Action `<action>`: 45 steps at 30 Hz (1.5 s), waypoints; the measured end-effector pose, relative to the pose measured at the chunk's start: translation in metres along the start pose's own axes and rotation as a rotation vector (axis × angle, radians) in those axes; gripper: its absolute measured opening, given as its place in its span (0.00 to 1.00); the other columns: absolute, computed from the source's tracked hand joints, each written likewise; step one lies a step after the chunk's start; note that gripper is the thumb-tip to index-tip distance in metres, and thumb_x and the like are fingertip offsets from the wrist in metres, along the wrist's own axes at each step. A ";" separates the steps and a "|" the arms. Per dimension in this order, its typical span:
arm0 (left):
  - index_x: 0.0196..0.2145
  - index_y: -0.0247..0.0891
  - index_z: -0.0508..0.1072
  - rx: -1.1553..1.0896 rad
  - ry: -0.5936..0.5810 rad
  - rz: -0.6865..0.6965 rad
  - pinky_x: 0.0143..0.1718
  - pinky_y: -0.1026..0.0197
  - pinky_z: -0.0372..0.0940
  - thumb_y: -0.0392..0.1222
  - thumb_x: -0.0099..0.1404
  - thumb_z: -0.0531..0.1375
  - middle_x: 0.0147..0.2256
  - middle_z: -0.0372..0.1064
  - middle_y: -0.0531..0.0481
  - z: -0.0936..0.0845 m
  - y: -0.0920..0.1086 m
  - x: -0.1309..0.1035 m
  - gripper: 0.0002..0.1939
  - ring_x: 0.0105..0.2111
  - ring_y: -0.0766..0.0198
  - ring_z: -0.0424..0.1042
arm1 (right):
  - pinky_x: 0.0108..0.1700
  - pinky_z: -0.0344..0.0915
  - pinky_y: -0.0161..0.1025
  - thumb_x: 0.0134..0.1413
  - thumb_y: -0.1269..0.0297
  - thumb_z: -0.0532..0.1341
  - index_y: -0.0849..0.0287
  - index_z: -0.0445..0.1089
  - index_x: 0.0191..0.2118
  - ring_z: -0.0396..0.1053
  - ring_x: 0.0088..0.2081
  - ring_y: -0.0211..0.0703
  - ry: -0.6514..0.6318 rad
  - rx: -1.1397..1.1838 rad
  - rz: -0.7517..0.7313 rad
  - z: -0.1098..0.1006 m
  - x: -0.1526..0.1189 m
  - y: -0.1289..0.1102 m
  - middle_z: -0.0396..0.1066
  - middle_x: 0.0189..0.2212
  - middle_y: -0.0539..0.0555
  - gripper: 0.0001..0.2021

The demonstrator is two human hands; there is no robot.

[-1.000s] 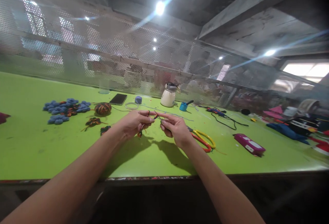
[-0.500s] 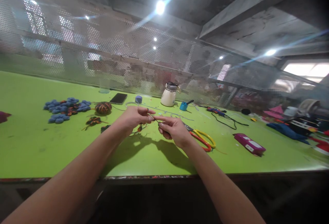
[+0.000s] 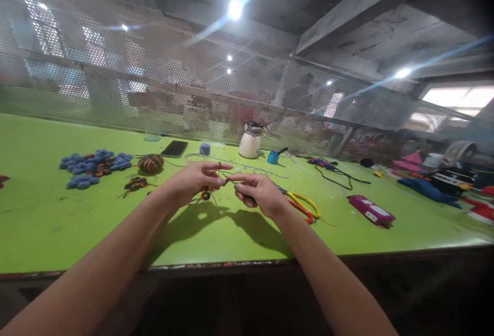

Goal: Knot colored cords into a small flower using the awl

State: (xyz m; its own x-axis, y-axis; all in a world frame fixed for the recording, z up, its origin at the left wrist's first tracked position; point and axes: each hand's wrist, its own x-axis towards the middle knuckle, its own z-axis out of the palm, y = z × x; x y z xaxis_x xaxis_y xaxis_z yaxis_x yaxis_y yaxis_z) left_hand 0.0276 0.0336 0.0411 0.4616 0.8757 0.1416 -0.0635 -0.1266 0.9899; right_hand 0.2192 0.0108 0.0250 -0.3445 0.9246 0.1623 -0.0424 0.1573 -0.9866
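Observation:
My left hand (image 3: 198, 180) is closed, thumb and finger pinching a small dark yarn piece (image 3: 227, 181), with yarn looped round a raised finger. My right hand (image 3: 257, 191) is closed in a pinch on a thin crochet hook (image 3: 231, 180), mostly hidden by the fingers; its tip meets the yarn piece. Below the left hand hangs a small dark-and-orange yarn bit (image 3: 206, 196) with loose strands. To the left lie a multicoloured yarn ball (image 3: 151, 164), a dark-and-orange crocheted piece (image 3: 136, 184) and several blue crocheted flowers (image 3: 83, 180). Scissors (image 3: 304, 205) with red and yellow handles rest beside my right wrist.
On the green table (image 3: 185, 243) stand a white jar (image 3: 250, 143) and a small blue pot (image 3: 273, 157). A phone (image 3: 175, 148), a blue yarn ball (image 3: 205, 148), a purple box (image 3: 371, 210) and a dark cord (image 3: 335, 174) lie around. A perforated screen (image 3: 216, 104) runs behind.
The view has shifted slightly, so most table items appear a little farther left. Both hands stay close together in their pinch, with the fingers slightly moved around the yarn.

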 end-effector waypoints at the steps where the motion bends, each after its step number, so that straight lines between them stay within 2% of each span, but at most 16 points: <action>1: 0.46 0.35 0.74 0.047 -0.023 0.004 0.24 0.65 0.51 0.36 0.47 0.67 0.21 0.65 0.54 0.000 -0.001 0.000 0.26 0.21 0.69 0.60 | 0.16 0.41 0.29 0.41 0.64 0.65 0.65 0.73 0.43 0.51 0.13 0.27 -0.006 -0.023 0.014 -0.001 0.000 0.000 0.61 0.14 0.44 0.20; 4: 0.45 0.35 0.75 0.201 -0.039 0.047 0.22 0.65 0.47 0.36 0.47 0.65 0.19 0.63 0.55 0.004 -0.006 0.004 0.24 0.19 0.70 0.55 | 0.16 0.42 0.29 0.40 0.65 0.65 0.66 0.73 0.41 0.52 0.14 0.28 0.015 -0.058 0.085 -0.001 0.001 0.000 0.62 0.14 0.45 0.18; 8: 0.38 0.33 0.79 0.262 0.127 0.184 0.21 0.66 0.45 0.35 0.48 0.64 0.15 0.56 0.59 0.017 -0.010 0.010 0.16 0.17 0.72 0.50 | 0.16 0.42 0.28 0.40 0.67 0.65 0.65 0.71 0.40 0.53 0.13 0.28 0.090 0.088 0.122 0.003 0.003 0.003 0.62 0.15 0.45 0.17; 11: 0.40 0.35 0.78 0.071 0.213 0.217 0.22 0.66 0.51 0.35 0.49 0.65 0.18 0.61 0.57 0.024 -0.008 0.009 0.18 0.19 0.72 0.56 | 0.18 0.44 0.28 0.41 0.67 0.66 0.62 0.70 0.39 0.51 0.14 0.26 0.107 0.288 0.042 0.009 0.003 0.003 0.63 0.17 0.45 0.15; 16: 0.42 0.37 0.77 -0.356 0.147 0.145 0.30 0.68 0.62 0.31 0.48 0.66 0.23 0.67 0.55 0.026 -0.002 0.003 0.20 0.26 0.71 0.67 | 0.19 0.46 0.29 0.43 0.66 0.66 0.61 0.70 0.41 0.51 0.15 0.26 0.103 0.365 -0.115 0.015 0.000 0.002 0.64 0.19 0.46 0.16; 20: 0.38 0.35 0.76 -0.535 0.130 0.112 0.31 0.71 0.65 0.25 0.49 0.64 0.24 0.69 0.53 0.025 0.002 0.001 0.17 0.26 0.73 0.68 | 0.18 0.45 0.29 0.48 0.64 0.64 0.59 0.70 0.45 0.52 0.16 0.27 0.086 0.254 -0.211 0.015 -0.002 0.002 0.64 0.19 0.47 0.17; 23: 0.33 0.33 0.76 -0.586 0.143 0.104 0.29 0.71 0.65 0.22 0.49 0.63 0.24 0.69 0.51 0.023 0.004 0.000 0.13 0.24 0.73 0.68 | 0.17 0.47 0.30 0.50 0.63 0.63 0.60 0.70 0.46 0.55 0.16 0.28 0.107 0.136 -0.294 0.015 -0.002 0.002 0.65 0.20 0.47 0.16; 29: 0.32 0.33 0.77 -0.493 0.148 0.171 0.30 0.71 0.62 0.26 0.47 0.66 0.24 0.68 0.52 0.015 0.002 0.000 0.12 0.26 0.73 0.67 | 0.16 0.52 0.31 0.51 0.61 0.62 0.62 0.70 0.45 0.55 0.14 0.29 0.195 -0.120 -0.372 0.011 -0.003 0.000 0.66 0.19 0.47 0.16; 35: 0.29 0.33 0.78 -0.405 0.138 0.188 0.29 0.66 0.61 0.29 0.45 0.67 0.24 0.69 0.50 0.009 0.006 -0.002 0.10 0.25 0.71 0.65 | 0.20 0.56 0.32 0.54 0.61 0.59 0.60 0.74 0.41 0.57 0.17 0.30 0.227 -0.444 -0.511 -0.001 -0.005 -0.001 0.66 0.22 0.50 0.12; 39: 0.27 0.33 0.77 -0.387 0.109 0.198 0.28 0.65 0.58 0.30 0.44 0.67 0.21 0.67 0.51 0.007 0.008 -0.003 0.08 0.24 0.71 0.63 | 0.20 0.56 0.32 0.54 0.63 0.59 0.59 0.75 0.41 0.60 0.20 0.33 0.226 -0.514 -0.547 -0.004 -0.006 -0.003 0.67 0.23 0.51 0.11; 45: 0.24 0.32 0.76 -0.380 0.069 0.192 0.30 0.66 0.58 0.31 0.45 0.66 0.21 0.66 0.52 0.005 0.008 -0.004 0.05 0.23 0.72 0.62 | 0.19 0.54 0.32 0.54 0.63 0.59 0.60 0.75 0.40 0.58 0.19 0.32 0.194 -0.479 -0.528 -0.004 -0.007 -0.003 0.67 0.21 0.51 0.11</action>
State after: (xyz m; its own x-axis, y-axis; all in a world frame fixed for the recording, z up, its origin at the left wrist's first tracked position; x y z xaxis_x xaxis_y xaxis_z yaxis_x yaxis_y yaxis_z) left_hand 0.0297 0.0270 0.0484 0.3506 0.8837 0.3101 -0.4698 -0.1205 0.8745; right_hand 0.2255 0.0055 0.0272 -0.2177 0.7216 0.6572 0.2730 0.6915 -0.6688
